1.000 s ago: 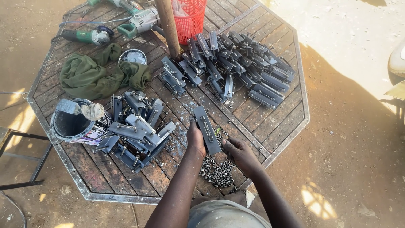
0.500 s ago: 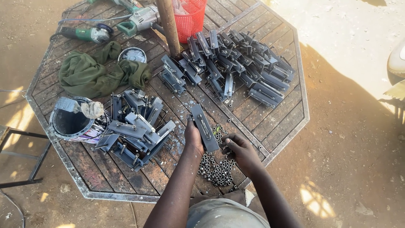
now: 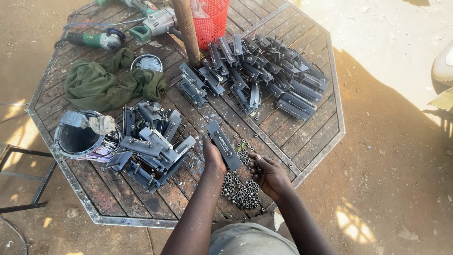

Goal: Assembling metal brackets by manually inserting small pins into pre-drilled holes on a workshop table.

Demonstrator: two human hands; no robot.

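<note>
Holding steady since a moment ago, the left hand [image 3: 213, 158] grips the grey metal bracket [image 3: 224, 144]; the right hand [image 3: 270, 175] curls half-open, empty, over small nuts [image 3: 240, 191] on the surface [image 3: 118, 198].

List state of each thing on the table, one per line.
left hand: gripping metal latch plate, tilted on table
right hand: fingers curled over pile of small nuts
paint can: open, brush resting across rim
green cloth: crumpled
angle grinder: lying flat, cord attached
</note>
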